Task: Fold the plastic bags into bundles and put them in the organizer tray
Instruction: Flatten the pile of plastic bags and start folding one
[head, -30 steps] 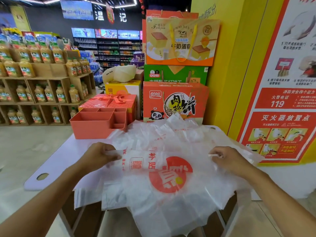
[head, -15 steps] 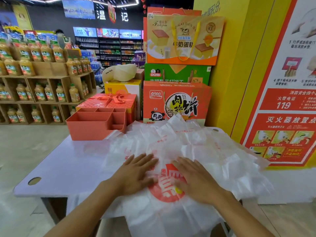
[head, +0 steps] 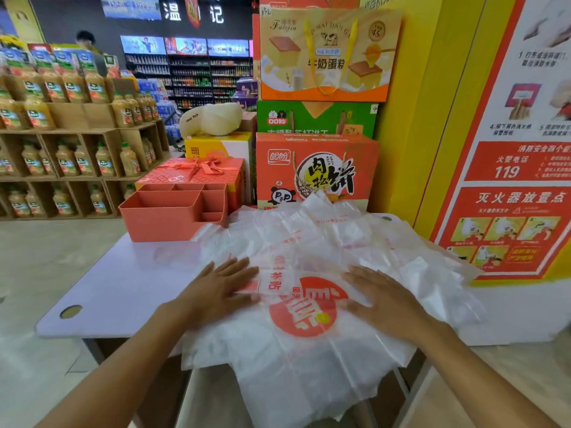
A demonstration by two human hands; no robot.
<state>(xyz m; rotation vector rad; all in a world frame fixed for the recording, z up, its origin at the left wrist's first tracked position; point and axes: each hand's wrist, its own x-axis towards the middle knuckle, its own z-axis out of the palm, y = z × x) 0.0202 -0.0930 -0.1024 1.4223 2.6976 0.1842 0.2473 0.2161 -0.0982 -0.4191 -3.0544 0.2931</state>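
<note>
left hand, right hand, flat on top plastic bag

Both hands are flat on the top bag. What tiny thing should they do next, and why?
Probably fold the near edge of the top bag over once. The left hand and right hand lie flat on it, it is wide and hangs over the table edge, and the organizer tray has narrow compartments.

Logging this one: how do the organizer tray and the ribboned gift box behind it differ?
The organizer tray is open-topped and divided into compartments; the gift box is closed and tied with a bow. The organizer tray's walls are plain; the gift box's lid is patterned. Both are coral-red.
</note>
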